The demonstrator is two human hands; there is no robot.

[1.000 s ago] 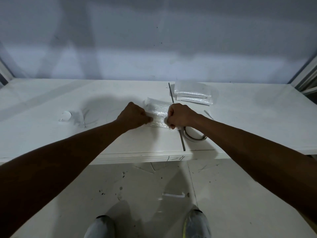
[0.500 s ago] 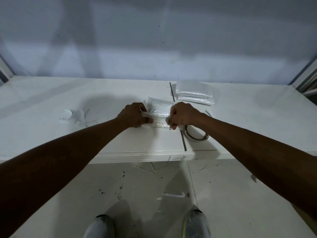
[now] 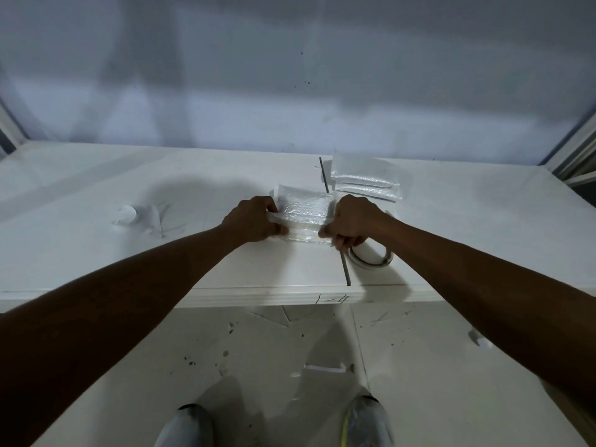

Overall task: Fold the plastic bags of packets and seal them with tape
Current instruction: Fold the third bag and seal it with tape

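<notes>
A clear plastic bag of packets [image 3: 304,210] lies on the white table [image 3: 129,253], a little right of the middle. My left hand [image 3: 253,219] grips the bag's left end with curled fingers. My right hand [image 3: 351,221] pinches its right end, thumb tip on the near edge. A strip of clear tape [image 3: 304,235] runs along the bag's near edge between both hands. The roll of tape [image 3: 371,256] lies flat on the table just below my right hand, partly hidden by the wrist.
A stack of more clear bags of packets [image 3: 366,182] lies behind my right hand. A dark seam [image 3: 345,269] runs across the table to its front edge. A small white object [image 3: 127,214] rests at the left. My shoes show on the floor below.
Both hands have drawn slightly apart on the bag's ends and shifted a little toward me. More of the bag and the taped near edge shows between them.
</notes>
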